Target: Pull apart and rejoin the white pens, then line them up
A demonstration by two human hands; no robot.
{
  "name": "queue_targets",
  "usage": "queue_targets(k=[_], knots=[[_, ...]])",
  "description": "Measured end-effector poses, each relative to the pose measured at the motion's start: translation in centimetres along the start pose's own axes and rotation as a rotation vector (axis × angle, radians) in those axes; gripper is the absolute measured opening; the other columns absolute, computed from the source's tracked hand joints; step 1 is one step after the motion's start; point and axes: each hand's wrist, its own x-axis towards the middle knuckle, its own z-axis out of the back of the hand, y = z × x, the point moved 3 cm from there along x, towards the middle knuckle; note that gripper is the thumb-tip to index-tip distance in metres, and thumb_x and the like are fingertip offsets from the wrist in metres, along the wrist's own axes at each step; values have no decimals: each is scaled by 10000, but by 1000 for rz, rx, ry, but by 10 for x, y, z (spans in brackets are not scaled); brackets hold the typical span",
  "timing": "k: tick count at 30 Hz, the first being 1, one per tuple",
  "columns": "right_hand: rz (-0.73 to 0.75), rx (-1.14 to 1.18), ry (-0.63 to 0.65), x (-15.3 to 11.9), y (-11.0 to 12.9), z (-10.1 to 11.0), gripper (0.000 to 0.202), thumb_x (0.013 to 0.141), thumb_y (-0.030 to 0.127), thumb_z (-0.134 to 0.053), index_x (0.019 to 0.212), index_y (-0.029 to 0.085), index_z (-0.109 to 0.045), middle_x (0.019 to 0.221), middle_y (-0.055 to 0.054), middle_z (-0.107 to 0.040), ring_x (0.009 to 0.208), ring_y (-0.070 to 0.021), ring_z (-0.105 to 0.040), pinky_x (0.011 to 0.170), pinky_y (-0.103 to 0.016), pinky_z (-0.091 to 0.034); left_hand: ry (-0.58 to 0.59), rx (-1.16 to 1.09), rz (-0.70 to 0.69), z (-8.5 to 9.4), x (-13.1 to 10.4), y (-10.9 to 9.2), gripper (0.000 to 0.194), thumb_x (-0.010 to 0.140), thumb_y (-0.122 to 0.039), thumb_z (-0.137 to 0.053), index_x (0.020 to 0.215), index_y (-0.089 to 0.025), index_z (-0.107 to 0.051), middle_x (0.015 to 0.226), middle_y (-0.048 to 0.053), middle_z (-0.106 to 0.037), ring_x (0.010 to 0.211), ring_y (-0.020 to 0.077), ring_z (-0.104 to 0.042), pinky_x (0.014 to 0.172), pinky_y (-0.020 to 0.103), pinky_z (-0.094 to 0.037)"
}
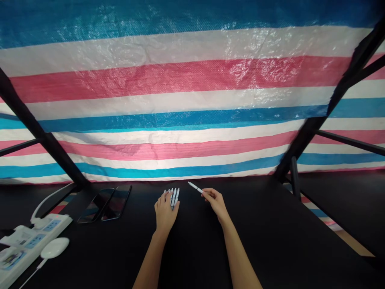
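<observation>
Several white pens (175,196) lie side by side on the black table, their tips pointing away from me. Over the left part of this row rests my left hand (166,211), fingers stretched out and thumb beside the pens at the right. It covers much of the row, so some pens are partly hidden. My right hand (215,201) is shut on a single white pen (195,187), pinched near one end. That pen slants up and to the left, apart from the row.
At the left lie two dark, glossy phone-like slabs (116,204). Nearer me are a white power strip (37,241) with plugs and a round white corded device (55,247). Black frame posts (303,144) stand at both sides. A striped plastic sheet (180,92) hangs behind the table (192,249).
</observation>
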Motion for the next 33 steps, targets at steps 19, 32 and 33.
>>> queue_targets(k=[19, 32, 33], knots=[[-64, 162, 59, -4, 5, -2, 406, 711, 559, -636, 726, 154, -665, 536, -1, -551, 469, -99, -411, 505, -247, -332, 190, -502, -91, 3, -2, -13, 294, 871, -382, -446, 1053, -232, -622, 948, 42, -687, 802, 173, -648, 745, 297, -507], [-9, 32, 151, -4, 1, -5, 636, 752, 555, -554, 1217, 121, -551, 541, 51, -484, 407, -81, -401, 457, -241, -330, 366, -787, 114, 0, -3, -17, 367, 864, -448, -386, 877, -165, -619, 574, -28, -580, 332, 69, -433, 382, 208, -333], [5, 19, 163, -4, 2, -6, 629, 758, 554, -547, 1222, 128, -550, 549, 53, -478, 409, -79, -401, 459, -241, -334, 355, -792, 131, 0, -3, -16, 367, 865, -448, -387, 802, -166, -614, 543, -30, -567, 328, 68, -424, 386, 210, -331]])
